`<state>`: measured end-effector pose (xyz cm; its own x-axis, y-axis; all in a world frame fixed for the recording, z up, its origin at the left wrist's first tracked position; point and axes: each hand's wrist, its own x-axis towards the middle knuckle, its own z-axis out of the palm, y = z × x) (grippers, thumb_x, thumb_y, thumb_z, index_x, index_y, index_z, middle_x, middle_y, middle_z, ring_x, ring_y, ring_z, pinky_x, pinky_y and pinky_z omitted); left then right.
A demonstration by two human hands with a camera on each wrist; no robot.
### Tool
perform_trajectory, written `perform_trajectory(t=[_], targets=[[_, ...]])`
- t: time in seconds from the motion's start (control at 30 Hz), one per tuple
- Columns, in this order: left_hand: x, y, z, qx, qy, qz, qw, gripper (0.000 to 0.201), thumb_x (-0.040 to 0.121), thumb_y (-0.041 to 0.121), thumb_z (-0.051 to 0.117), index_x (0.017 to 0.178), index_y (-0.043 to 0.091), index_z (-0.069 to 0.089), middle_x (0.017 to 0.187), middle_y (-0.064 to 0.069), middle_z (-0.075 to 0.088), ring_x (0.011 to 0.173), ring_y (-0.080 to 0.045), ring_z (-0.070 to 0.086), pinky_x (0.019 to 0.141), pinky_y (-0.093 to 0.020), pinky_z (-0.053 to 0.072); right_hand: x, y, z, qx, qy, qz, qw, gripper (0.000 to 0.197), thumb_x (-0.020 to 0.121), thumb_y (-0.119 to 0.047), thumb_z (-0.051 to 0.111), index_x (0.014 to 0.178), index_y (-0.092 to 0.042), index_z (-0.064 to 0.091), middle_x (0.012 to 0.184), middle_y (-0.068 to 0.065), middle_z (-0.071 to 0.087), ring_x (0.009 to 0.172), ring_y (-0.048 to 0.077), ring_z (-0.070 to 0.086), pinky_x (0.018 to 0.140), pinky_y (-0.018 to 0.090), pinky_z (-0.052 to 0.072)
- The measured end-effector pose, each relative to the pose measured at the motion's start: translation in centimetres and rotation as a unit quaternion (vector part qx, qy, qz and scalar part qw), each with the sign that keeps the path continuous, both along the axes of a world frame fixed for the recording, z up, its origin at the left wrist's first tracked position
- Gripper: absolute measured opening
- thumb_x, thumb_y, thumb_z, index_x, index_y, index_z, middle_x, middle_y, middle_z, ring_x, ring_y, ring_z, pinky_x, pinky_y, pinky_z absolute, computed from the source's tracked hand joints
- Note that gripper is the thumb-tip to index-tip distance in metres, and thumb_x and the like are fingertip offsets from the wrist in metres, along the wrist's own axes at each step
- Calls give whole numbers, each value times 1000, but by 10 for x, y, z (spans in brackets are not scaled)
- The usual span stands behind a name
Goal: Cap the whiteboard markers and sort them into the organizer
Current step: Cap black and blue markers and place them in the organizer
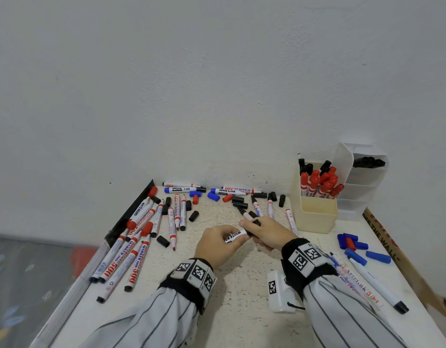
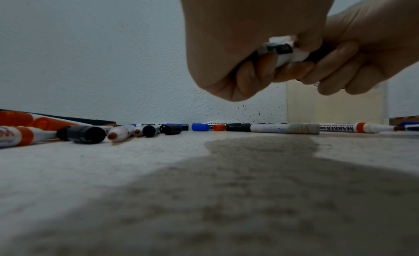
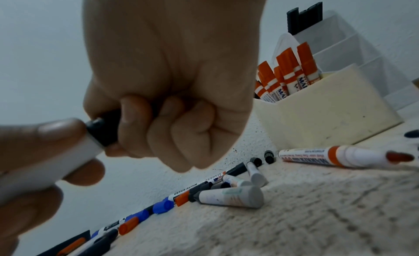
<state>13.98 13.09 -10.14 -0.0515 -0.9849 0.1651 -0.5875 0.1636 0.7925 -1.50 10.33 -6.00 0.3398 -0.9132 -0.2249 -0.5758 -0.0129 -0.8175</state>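
Above the middle of the speckled surface, the left grip curls round the white barrel of a black whiteboard marker; the right grip closes round its black cap, which sits at the barrel's end; the cream organizer stands at the far right against the wall, holding red-capped markers; loose markers and black caps lie scattered to the left

Plain white textured wall behind a speckled pale tabletop, dim patterned floor at left.
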Motion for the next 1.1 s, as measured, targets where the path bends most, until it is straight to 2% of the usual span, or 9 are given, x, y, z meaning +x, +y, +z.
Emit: perform_trajectory(t=[0.2,0.3,0.5,0.6,0.67,0.77,0.87,1.0,1.1], targets=[[-3,2,6,22,27,-7,999,24,83,48,61,80,26,68,69,2,68,68,-14,62,68,-31,51,-2,4,10,-54,20,-1,998,44,98,-37,40,59,-18,44,54,-6,41,33,-2,40,41,10,30],[-4,3,8,28,40,-5,999,24,87,47,56,74,29,65,65,6,64,59,-5,54,63,-25,45,-5,1,6,-77,-13,-41,996,41,93,-42,49,60,-17,46,51,-4,41,38,3,36,46,18,30],[-1,3,14,28,68,-22,997,17,93,36,51,90,26,65,71,7,58,58,-4,46,54,-10,36,-20,-2,13,-85,-168,-94,978,25,87,-29,64,92,-5,63,64,2,61,46,8,54,47,22,49],[4,-1,21,52,87,24,995,26,97,32,44,98,16,65,79,2,56,63,-7,45,61,-17,38,-28,-1,24,-97,-210,-110,967,10,87,-15,64,93,-7,63,81,9,64,58,12,59,57,22,54],[17,-11,21,61,-2,93,994,25,97,27,46,112,13,61,98,1,60,84,-8,54,78,-20,44,-37,-1,33,-122,-241,-144,952,9,86,-8,62,95,-7,61,86,9,63,64,15,61,63,23,57],[41,-29,18,164,-189,194,948,35,92,27,49,125,13,51,123,-7,54,112,-21,52,96,-33,46,-55,-2,50,-191,-259,-210,923,16,86,-8,62,101,-9,56,93,9,63,70,14,64,66,23,58],[59,-39,12,245,-343,240,875,42,90,32,49,125,10,45,122,-11,52,111,-26,52,96,-38,46,-78,-6,69,-285,-262,-288,876,15,90,-12,59,105,-13,54,92,8,63,67,4,62,62,15,54],[76,-47,2,255,-348,256,865,42,91,39,45,123,11,45,116,-8,56,104,-23,55,91,-35,42,-121,-10,98,-441,-215,-386,781,18,90,-16,56,109,-15,56,101,2,59,85,5,59,77,20,51],[82,-48,-3,241,-332,257,875,39,94,37,43,123,11,43,114,-7,58,103,-23,57,90,-35,43,-159,-11,114,-537,-178,-430,704,28,89,-16,52,113,-3,55,104,6,56,82,-4,56,73,10,47]])
